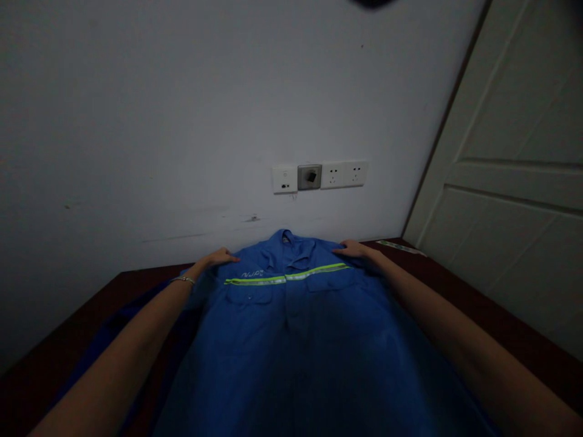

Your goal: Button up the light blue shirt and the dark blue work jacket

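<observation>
Clamped on a blue work jacket (291, 328) at both shoulders, with left hand (223, 256) and right hand (353, 249)!
Pinching at the left of the view with one grip, fingers closed on cloth; pinching just as firmly at the opposite shoulder with the other. Spread front-up between, collar towards the white wall (182, 121), with a yellow-green and silver reflective stripe (268, 280) across the chest, above flapped pockets. Round the left wrist, a bracelet (184, 279); near that forearm, darker blue cloth (121, 325). Underneath, a dark red surface (118, 291); beyond the right hand, a printed strip (401, 247). Farther out, a row of wall sockets (344, 175) and, at right, a panelled door (510, 224).
</observation>
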`<move>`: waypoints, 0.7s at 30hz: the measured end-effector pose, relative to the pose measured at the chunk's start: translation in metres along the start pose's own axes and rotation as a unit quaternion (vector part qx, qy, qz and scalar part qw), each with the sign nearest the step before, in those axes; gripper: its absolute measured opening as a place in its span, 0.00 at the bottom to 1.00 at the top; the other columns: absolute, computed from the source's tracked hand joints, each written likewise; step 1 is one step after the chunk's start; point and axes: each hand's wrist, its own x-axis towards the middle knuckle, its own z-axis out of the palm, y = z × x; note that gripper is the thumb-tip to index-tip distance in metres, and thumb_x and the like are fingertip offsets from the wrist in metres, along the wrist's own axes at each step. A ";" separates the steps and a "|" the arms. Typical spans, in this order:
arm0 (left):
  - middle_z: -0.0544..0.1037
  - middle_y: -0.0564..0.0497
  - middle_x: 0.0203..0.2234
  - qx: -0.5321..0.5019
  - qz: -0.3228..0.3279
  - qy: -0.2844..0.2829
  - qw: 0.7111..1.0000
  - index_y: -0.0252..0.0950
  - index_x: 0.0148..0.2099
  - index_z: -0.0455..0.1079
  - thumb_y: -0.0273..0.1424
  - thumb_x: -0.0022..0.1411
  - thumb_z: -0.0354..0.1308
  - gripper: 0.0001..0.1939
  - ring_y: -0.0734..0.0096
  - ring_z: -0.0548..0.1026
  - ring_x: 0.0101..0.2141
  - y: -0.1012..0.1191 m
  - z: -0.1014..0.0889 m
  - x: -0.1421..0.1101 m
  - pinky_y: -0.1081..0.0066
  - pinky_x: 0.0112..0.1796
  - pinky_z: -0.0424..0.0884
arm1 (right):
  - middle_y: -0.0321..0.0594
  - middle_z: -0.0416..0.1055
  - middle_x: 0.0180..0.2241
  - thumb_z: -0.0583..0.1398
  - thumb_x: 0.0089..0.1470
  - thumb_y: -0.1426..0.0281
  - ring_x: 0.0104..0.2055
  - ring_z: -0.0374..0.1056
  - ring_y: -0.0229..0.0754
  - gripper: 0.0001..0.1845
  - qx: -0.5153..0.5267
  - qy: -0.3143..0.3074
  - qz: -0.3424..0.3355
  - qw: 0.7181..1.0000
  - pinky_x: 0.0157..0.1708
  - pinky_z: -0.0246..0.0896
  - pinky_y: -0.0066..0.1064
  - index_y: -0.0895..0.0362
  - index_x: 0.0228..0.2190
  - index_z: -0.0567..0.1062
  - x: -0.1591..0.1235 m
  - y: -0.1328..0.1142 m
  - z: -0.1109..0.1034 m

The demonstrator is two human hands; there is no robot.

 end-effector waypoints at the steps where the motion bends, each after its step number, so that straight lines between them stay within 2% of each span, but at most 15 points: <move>1: 0.77 0.43 0.24 -0.036 -0.002 -0.007 0.999 0.29 0.28 0.73 0.46 0.40 0.62 0.23 0.63 0.74 0.27 -0.004 -0.002 -0.003 0.71 0.27 0.68 | 0.42 0.76 0.34 0.56 0.52 0.61 0.35 0.71 0.42 0.17 0.022 0.005 -0.004 1.000 0.36 0.62 0.26 0.60 0.34 0.77 -0.001 0.004 0.001; 3: 0.77 0.43 0.25 -0.105 0.009 -0.018 0.994 0.29 0.30 0.73 0.46 0.41 0.62 0.23 0.64 0.74 0.26 -0.009 -0.006 -0.008 0.70 0.29 0.69 | 0.40 0.75 0.34 0.53 0.54 0.65 0.35 0.70 0.40 0.15 0.024 0.033 0.000 0.999 0.36 0.62 0.25 0.59 0.36 0.76 -0.003 0.010 0.002; 6: 0.77 0.44 0.26 -0.144 0.027 -0.013 0.989 0.30 0.34 0.73 0.48 0.42 0.60 0.26 0.64 0.74 0.27 -0.012 -0.008 -0.014 0.69 0.30 0.70 | 0.46 0.73 0.40 0.47 0.58 0.65 0.41 0.69 0.43 0.19 -0.012 0.098 0.031 0.995 0.40 0.60 0.29 0.62 0.41 0.73 -0.006 0.015 -0.003; 9: 0.77 0.46 0.24 -0.075 0.067 0.031 0.994 0.30 0.33 0.73 0.49 0.44 0.58 0.25 0.65 0.73 0.27 -0.011 -0.005 -0.015 0.71 0.31 0.68 | 0.53 0.70 0.43 0.47 0.58 0.62 0.46 0.65 0.49 0.21 -0.054 0.139 0.050 0.988 0.45 0.57 0.36 0.62 0.43 0.70 -0.010 0.017 -0.011; 12: 0.76 0.47 0.24 0.046 0.136 0.111 0.983 0.32 0.29 0.73 0.48 0.45 0.56 0.22 0.64 0.72 0.30 -0.006 0.001 -0.014 0.73 0.32 0.66 | 0.55 0.68 0.44 0.46 0.58 0.59 0.46 0.65 0.52 0.23 -0.137 0.153 0.053 0.977 0.44 0.57 0.40 0.59 0.45 0.69 -0.011 0.012 -0.017; 14: 0.76 0.46 0.25 0.095 0.146 0.143 0.974 0.33 0.28 0.72 0.49 0.43 0.57 0.22 0.63 0.72 0.31 -0.004 0.001 -0.017 0.73 0.32 0.66 | 0.55 0.68 0.44 0.44 0.59 0.57 0.45 0.66 0.51 0.25 -0.195 0.147 0.051 0.968 0.43 0.58 0.40 0.58 0.46 0.69 -0.010 0.007 -0.020; 15: 0.76 0.46 0.25 0.103 0.133 0.139 0.976 0.33 0.27 0.72 0.49 0.42 0.58 0.22 0.63 0.72 0.31 -0.004 -0.001 -0.020 0.74 0.31 0.65 | 0.55 0.68 0.43 0.43 0.59 0.57 0.44 0.66 0.51 0.25 -0.211 0.140 0.051 0.966 0.42 0.58 0.40 0.58 0.45 0.69 -0.009 0.006 -0.020; 17: 0.76 0.46 0.24 0.098 0.085 0.083 0.988 0.32 0.27 0.73 0.49 0.40 0.58 0.23 0.63 0.72 0.29 -0.006 -0.009 -0.029 0.73 0.29 0.65 | 0.54 0.70 0.41 0.43 0.58 0.56 0.43 0.67 0.50 0.26 -0.215 0.127 0.051 0.967 0.40 0.59 0.37 0.59 0.43 0.71 -0.009 0.006 -0.021; 20: 0.76 0.45 0.22 0.085 0.007 -0.063 0.994 0.31 0.26 0.74 0.49 0.38 0.60 0.23 0.63 0.72 0.25 -0.015 -0.032 -0.046 0.72 0.26 0.66 | 0.48 0.73 0.36 0.47 0.57 0.55 0.39 0.69 0.45 0.25 -0.170 0.093 0.030 0.981 0.37 0.60 0.30 0.58 0.38 0.74 -0.010 0.014 -0.019; 21: 0.76 0.45 0.22 0.090 -0.008 -0.095 0.991 0.31 0.25 0.74 0.47 0.37 0.61 0.22 0.63 0.72 0.25 -0.019 -0.041 -0.052 0.72 0.25 0.66 | 0.46 0.74 0.34 0.49 0.55 0.55 0.37 0.69 0.44 0.24 -0.136 0.070 0.025 0.988 0.35 0.60 0.28 0.59 0.36 0.75 -0.011 0.019 -0.018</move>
